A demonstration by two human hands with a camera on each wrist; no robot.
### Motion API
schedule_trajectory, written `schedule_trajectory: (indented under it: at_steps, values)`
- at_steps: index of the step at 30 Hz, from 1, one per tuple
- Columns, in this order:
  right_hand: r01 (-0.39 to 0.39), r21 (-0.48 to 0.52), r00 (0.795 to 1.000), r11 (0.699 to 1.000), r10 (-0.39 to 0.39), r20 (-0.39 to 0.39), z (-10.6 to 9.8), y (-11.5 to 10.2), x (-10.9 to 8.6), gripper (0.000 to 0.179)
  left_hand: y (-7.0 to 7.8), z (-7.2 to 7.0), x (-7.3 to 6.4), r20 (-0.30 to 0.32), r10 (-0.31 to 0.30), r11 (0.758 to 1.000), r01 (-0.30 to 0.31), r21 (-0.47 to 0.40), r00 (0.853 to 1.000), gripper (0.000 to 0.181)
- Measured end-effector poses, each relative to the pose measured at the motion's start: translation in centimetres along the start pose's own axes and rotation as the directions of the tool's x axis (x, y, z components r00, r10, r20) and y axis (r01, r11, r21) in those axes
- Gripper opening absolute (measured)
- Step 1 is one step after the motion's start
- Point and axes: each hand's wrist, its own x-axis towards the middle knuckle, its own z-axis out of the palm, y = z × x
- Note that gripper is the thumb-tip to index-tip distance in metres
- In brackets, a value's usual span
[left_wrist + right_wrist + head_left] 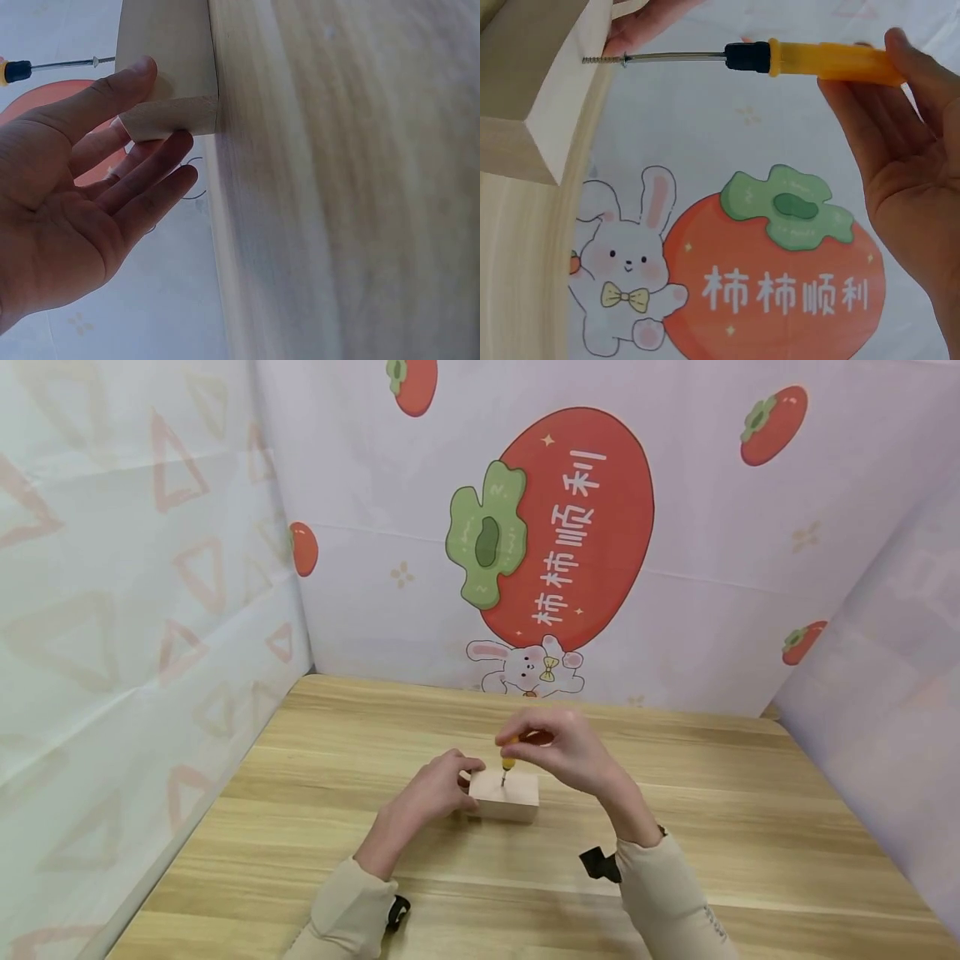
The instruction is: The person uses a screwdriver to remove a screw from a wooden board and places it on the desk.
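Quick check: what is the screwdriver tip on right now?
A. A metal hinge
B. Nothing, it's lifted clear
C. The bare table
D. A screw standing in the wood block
D: the right wrist view shows the screwdriver tip seated on a screw entering the block.

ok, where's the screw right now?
The screw stands on the top face of the wooden block, mid-table in the head view, under the tip of the yellow screwdriver held by the right hand; the left hand steadies the block's left end.

left hand (pixel 431 793) steadying wooden block (pixel 505 795) on table (pixel 750 827), right hand (pixel 566 747) holding screwdriver (pixel 508 760) upright on it
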Motion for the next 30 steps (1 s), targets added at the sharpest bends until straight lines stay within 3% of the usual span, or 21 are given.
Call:
schedule_trajectory:
  at_steps: [4, 8, 12, 16, 23, 27, 30]
  values:
    - [-0.009, 0.143, 0.998, 0.99, -0.001, 0.07, -0.7, 0.8, -0.2, 0.015, 0.1, -0.2, 0.0, 0.007, -0.005, 1.0, 0.005, -0.005, 1.0, 0.056]
    - [-0.047, 0.125, 0.998, 0.991, 0.042, 0.046, -1.0, 0.9, -0.3, 0.017, 0.1, -0.3, 0.1, 0.009, -0.012, 1.0, 0.012, 0.001, 1.0, 0.056]
    - [-0.126, 0.08, 0.99, 0.989, 0.13, -0.05, -0.4, 0.4, -0.4, 0.027, 0.2, -0.4, 0.1, 0.015, -0.017, 1.0, 0.017, -0.006, 1.0, 0.056]
    - [-0.19, 0.031, 0.963, 0.981, 0.193, -0.19, 0.7, -0.1, -0.6, 0.027, 0.2, -0.4, 0.0, 0.019, -0.015, 1.0, 0.015, -0.004, 1.0, 0.057]
    - [-0.199, -0.2, 0.922, 0.959, 0.115, -0.369, 1.3, -0.8, -0.6, 0.025, 0.1, 0.0, 0.2, 0.021, -0.023, 1.0, 0.023, 0.007, 1.0, 0.057]
    - [-0.175, -0.274, 0.918, 0.946, 0.056, -0.394, 1.3, -1.0, -0.7, 0.024, 0.0, 0.0, 0.3, 0.019, -0.016, 1.0, 0.016, 0.01, 1.0, 0.058]
    - [-0.144, -0.267, 0.921, 0.953, 0.03, -0.389, 1.2, -1.1, -0.7, 0.022, 0.0, 0.0, 0.3, 0.017, -0.016, 1.0, 0.016, 0.015, 1.0, 0.059]
